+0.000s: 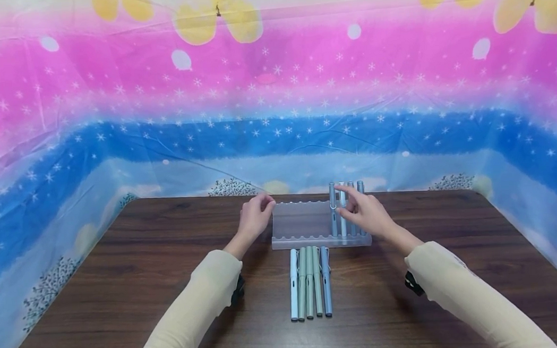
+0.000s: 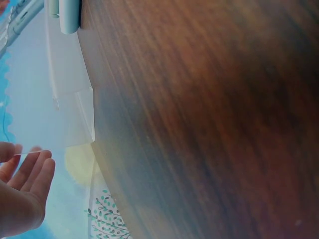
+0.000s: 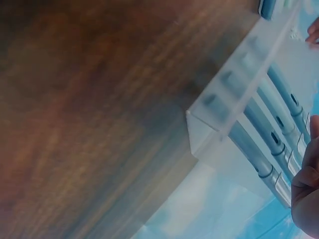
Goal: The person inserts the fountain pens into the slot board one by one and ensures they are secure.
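A clear plastic pen rack (image 1: 305,220) with scalloped edges stands on the table, tilted back. My left hand (image 1: 256,216) pinches its upper left corner between thumb and fingers; the left wrist view shows the thin clear edge (image 2: 31,152) between them. Several capped pens stand side by side in the right slots. My right hand (image 1: 364,208) is at the leftmost of these, a blue-grey pen (image 1: 334,226), with thumb and index fingertips spread apart beside its cap. A white-blue pen (image 1: 344,226) stands next to it, partly behind the fingers.
In front of the rack a row of pens lies on the brown wooden table (image 1: 170,287): a pale blue pen (image 1: 293,285), three green pens (image 1: 309,284) and a blue pen (image 1: 326,283). A patterned cloth (image 1: 276,131) hangs behind and around the table.
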### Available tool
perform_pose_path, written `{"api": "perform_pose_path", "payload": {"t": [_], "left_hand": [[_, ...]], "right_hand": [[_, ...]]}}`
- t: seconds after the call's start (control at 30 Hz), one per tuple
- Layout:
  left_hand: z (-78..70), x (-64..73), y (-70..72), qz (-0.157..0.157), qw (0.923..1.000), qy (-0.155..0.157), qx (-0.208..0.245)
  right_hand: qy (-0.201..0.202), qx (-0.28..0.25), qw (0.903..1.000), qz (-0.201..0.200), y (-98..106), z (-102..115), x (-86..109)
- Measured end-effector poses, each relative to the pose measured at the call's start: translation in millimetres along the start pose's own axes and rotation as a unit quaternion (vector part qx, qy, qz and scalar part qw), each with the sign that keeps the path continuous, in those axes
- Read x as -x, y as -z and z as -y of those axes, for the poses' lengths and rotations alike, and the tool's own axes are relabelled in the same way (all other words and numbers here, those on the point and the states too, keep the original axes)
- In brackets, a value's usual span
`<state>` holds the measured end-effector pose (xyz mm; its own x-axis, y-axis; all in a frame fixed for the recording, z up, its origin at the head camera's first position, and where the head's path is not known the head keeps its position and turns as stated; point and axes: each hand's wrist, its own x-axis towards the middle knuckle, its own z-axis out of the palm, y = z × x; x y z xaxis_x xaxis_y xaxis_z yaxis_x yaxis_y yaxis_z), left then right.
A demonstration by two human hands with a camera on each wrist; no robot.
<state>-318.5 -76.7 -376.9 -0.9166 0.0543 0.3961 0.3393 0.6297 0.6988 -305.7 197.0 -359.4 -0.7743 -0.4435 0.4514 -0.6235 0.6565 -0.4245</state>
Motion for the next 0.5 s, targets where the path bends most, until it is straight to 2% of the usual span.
{"api": "perform_pose_path", "payload": {"t": [0.3, 0.5], "left_hand": [[0.3, -0.3, 0.0, 0.003, 0.9999, 0.002, -0.011], [-2.0, 0.5, 1.3, -0.001, 0.9999, 0.002, -0.010]], "right_hand": [[0.007, -0.009, 0.9997, 0.020, -9, 9, 19.9], [-0.017, -0.030, 0.9981, 0.051, -16, 13, 30.0]]}}
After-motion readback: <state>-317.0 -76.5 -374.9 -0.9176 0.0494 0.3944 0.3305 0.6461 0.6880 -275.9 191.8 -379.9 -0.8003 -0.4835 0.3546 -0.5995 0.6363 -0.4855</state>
